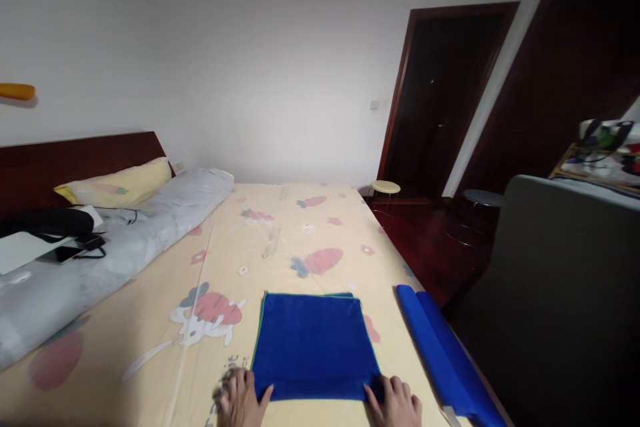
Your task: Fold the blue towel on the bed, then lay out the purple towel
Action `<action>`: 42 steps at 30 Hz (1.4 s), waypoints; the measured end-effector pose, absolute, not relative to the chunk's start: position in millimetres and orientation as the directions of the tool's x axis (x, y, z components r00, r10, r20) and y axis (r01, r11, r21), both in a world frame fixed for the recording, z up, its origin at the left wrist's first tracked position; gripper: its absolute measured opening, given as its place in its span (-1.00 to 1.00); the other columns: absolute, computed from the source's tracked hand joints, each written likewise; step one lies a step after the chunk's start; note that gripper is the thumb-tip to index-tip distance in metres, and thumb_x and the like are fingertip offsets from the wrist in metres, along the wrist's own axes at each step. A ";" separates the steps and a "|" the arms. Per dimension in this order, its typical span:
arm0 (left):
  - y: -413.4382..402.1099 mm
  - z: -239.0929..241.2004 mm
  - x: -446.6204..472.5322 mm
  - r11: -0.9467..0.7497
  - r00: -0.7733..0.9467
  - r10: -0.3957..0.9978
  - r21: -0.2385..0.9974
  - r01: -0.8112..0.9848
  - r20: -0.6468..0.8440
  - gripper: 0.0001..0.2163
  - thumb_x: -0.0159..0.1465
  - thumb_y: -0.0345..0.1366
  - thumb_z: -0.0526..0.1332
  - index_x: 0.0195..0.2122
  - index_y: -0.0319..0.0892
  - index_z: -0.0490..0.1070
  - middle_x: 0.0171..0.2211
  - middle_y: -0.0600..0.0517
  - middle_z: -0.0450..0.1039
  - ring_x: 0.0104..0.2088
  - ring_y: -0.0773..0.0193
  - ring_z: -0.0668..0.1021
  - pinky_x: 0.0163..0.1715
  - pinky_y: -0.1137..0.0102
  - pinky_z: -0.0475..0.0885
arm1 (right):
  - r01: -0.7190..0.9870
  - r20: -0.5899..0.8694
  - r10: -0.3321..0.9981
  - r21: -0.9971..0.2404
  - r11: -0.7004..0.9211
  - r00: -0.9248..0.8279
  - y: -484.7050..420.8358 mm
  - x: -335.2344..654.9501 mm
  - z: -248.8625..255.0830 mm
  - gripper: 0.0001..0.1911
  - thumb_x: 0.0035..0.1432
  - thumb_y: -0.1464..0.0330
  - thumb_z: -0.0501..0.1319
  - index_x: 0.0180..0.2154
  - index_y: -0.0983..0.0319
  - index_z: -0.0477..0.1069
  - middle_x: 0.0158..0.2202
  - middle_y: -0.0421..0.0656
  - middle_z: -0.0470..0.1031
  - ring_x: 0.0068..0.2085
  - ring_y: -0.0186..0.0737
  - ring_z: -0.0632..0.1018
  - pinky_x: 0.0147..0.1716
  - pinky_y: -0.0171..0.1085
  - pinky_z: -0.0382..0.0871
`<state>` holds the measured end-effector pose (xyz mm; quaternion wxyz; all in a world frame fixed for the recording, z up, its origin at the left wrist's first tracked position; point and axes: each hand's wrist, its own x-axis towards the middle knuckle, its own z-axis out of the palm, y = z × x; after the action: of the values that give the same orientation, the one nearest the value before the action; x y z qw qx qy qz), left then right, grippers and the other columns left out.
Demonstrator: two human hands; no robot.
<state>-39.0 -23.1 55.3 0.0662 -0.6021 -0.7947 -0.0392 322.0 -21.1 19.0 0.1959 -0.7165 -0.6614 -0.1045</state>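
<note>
A blue cloth (313,340) with thin green edging lies as a rough square on the bed, its layers slightly offset at the far edge. At its near left corner, my left hand (243,400) has thumb and curled fingers around the cloth's edge. My right hand (397,401) grips the near right corner in the same way, thumb inward. A shallow crease runs across the cloth between both hands, close to the near edge. The undersides of the fingers are hidden.
The bed (280,227) has a cream sheet with carrot and rabbit prints. To the right lies a folded blue fabric (440,353) along the bed's edge. A grey quilt (125,247), a pillow (120,183) and a phone (67,253) are left. A dark grey panel (555,293) stands right.
</note>
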 end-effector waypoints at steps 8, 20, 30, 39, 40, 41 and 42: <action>-13.7 -7.4 14.0 0.008 -0.045 0.963 0.138 0.990 0.264 -0.66 0.23 -0.42 0.06 -0.08 0.06 0.50 -0.05 0.04 0.54 -0.01 0.15 0.51 -0.01 0.23 0.35 | 0.947 0.561 0.825 -0.227 0.226 -0.062 -7.6 263.1 -2.4 -0.68 0.11 0.51 0.04 -0.16 0.08 0.39 -0.25 -0.17 0.49 -0.24 -0.14 0.47 -0.24 -0.17 0.23; -18.5 5.5 -28.4 -0.138 0.074 0.967 0.254 0.957 0.245 -0.75 0.33 -0.24 -0.02 -0.23 -0.02 0.46 -0.20 -0.02 0.54 -0.14 0.11 0.54 -0.13 0.22 0.40 | 0.814 0.395 0.917 -0.550 0.188 0.055 -13.5 290.4 -7.6 -0.85 0.19 0.26 0.09 -0.30 0.10 0.42 -0.33 -0.14 0.49 -0.30 -0.15 0.50 -0.29 -0.20 0.33; -30.8 11.9 -93.3 -0.157 0.131 0.984 0.238 0.958 0.123 -0.52 0.09 -0.47 0.07 0.01 0.06 0.42 0.06 0.03 0.48 0.12 0.11 0.43 0.10 0.19 0.28 | 0.836 0.204 0.976 -0.520 0.174 -0.076 -22.2 349.5 6.1 -0.55 -0.03 0.38 0.14 -0.03 0.08 0.41 -0.06 -0.11 0.51 -0.04 -0.08 0.50 -0.07 -0.13 0.32; -7.5 34.6 -97.7 -0.183 0.085 0.962 0.381 0.906 0.259 -0.77 0.18 -0.40 0.08 -0.27 0.00 0.48 -0.27 0.06 0.58 -0.17 0.22 0.56 -0.14 0.30 0.39 | 0.832 0.194 0.980 -0.540 0.131 -0.029 1.4 344.6 53.3 -0.77 0.12 0.29 0.07 -0.30 0.10 0.49 -0.30 -0.16 0.54 -0.23 -0.12 0.51 -0.16 -0.14 0.32; -0.5 37.0 -98.9 -0.167 0.072 0.969 0.410 0.897 0.237 -0.79 0.19 -0.37 0.08 -0.28 -0.01 0.48 -0.34 0.06 0.57 -0.26 0.23 0.57 -0.19 0.33 0.40 | 0.822 0.178 0.984 -0.562 0.098 0.004 7.2 344.6 55.3 -0.75 0.12 0.26 0.05 -0.31 0.11 0.49 -0.33 -0.15 0.52 -0.26 -0.12 0.51 -0.17 -0.13 0.33; 6.8 38.6 -99.6 -0.137 0.046 0.976 0.435 0.890 0.213 -0.81 0.21 -0.34 0.07 -0.28 -0.03 0.48 -0.40 0.07 0.55 -0.33 0.26 0.56 -0.24 0.36 0.40 | 0.810 0.163 0.986 -0.582 0.070 0.031 13.4 345.0 55.0 -0.72 0.12 0.24 0.03 -0.31 0.12 0.50 -0.35 -0.14 0.52 -0.28 -0.11 0.51 -0.18 -0.13 0.34; 14.0 39.3 -99.3 -0.096 0.010 0.982 0.454 0.886 0.189 -0.80 0.22 -0.33 0.05 -0.29 -0.05 0.47 -0.44 0.08 0.53 -0.38 0.28 0.55 -0.28 0.39 0.40 | 0.798 0.151 0.987 -0.601 0.049 0.053 19.9 345.7 52.6 -0.70 0.12 0.23 0.02 -0.29 0.14 0.50 -0.37 -0.14 0.52 -0.29 -0.10 0.52 -0.20 -0.13 0.35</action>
<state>-99.3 14.0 39.3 -0.1035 -0.7031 -0.6641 -0.2320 345.7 19.9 52.6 0.2815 -0.6687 -0.6673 0.1679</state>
